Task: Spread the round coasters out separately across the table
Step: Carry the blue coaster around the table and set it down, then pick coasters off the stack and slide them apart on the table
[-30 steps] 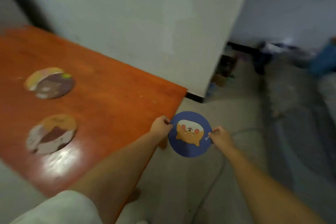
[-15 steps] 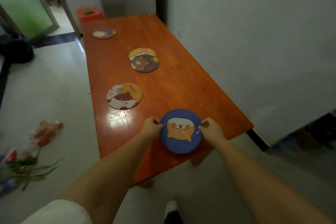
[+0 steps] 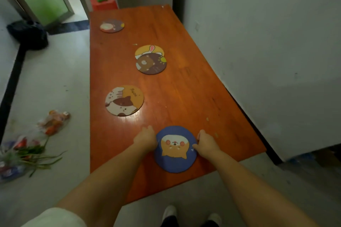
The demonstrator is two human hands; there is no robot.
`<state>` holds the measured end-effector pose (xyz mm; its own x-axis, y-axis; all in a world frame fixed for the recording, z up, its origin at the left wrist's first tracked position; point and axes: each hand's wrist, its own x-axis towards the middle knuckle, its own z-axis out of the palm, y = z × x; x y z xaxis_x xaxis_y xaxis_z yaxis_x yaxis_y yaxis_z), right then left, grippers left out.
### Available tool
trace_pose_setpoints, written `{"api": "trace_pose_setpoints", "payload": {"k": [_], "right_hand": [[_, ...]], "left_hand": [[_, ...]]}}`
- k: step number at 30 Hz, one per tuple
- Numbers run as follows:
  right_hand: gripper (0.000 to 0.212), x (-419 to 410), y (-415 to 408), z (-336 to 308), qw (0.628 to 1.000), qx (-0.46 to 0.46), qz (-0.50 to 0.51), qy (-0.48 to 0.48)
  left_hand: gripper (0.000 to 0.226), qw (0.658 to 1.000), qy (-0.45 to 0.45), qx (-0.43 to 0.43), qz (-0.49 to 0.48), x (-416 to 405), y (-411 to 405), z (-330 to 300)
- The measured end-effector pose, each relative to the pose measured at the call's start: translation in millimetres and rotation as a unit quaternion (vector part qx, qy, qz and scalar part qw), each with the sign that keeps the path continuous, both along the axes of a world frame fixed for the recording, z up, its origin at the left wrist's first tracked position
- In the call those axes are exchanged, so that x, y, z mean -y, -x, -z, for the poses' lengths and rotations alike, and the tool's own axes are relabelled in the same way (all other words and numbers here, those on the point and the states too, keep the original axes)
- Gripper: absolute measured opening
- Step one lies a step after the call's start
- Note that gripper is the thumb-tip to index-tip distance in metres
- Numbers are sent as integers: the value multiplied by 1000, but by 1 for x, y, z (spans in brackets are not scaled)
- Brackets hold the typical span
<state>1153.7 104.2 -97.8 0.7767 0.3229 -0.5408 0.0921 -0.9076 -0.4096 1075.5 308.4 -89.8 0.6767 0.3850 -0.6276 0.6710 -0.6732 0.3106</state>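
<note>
Since 0.5 s ago the blue coaster [image 3: 175, 150] has come down onto the table [image 3: 193, 88], left hand [image 3: 145, 137] and right hand [image 3: 207, 143] grasping its 9 and 3 o'clock edges, overlapped pair [image 3: 151, 60] at 12 o'clock.

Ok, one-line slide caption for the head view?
Both hands set a round blue dog coaster on the orange wooden table; two coasters overlap.

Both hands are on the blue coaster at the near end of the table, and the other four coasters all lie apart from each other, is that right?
Not quite. The head view shows the bear coaster overlapping the rabbit coaster. The rest holds: left hand and right hand hold the blue coaster.
</note>
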Motion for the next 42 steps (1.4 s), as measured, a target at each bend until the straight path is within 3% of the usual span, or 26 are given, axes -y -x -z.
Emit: {"api": "trace_pose_setpoints", "payload": {"k": [3, 5, 7, 8, 11, 15, 21, 25, 27, 34, 42], "right_hand": [[42, 6, -24, -11, 999, 11, 26, -29], [44, 14, -47, -24, 996, 13, 62, -54], [32, 30, -73, -36, 995, 32, 80, -54], [28, 41, -86, -42, 995, 46, 80, -47], [25, 78, -126, -55, 992, 77, 89, -39], [26, 136, -181, -66, 990, 84, 102, -57], [22, 228, -267, -83, 989, 87, 81, -89], [26, 288, -319, -93, 989, 85, 70, -95], [27, 306, -342, -95, 989, 85, 68, -100], [26, 297, -413, -87, 991, 58, 10, -123], [29, 224, -526, -105, 988, 65, -55, -131]], "left_hand": [[61, 1000, -5, -21, 23, -1, -18, -14], [41, 1000, -13, -2, 24, 3, -38, -25], [11, 999, -20, 41, 25, 15, -60, -38], [8, 997, -22, 69, 30, 25, -73, -44], [27, 990, -9, 137, 29, 58, -117, -52], [49, 988, 7, 155, -6, 113, -180, -55], [32, 977, 12, 206, -51, 218, -259, -56], [14, 979, 23, 192, -67, 289, -304, -56], [17, 978, 33, 193, -75, 311, -327, -56], [13, 966, 30, 209, -147, 308, -391, -53], [16, 939, 22, 242, -244, 236, -479, -55]]}}
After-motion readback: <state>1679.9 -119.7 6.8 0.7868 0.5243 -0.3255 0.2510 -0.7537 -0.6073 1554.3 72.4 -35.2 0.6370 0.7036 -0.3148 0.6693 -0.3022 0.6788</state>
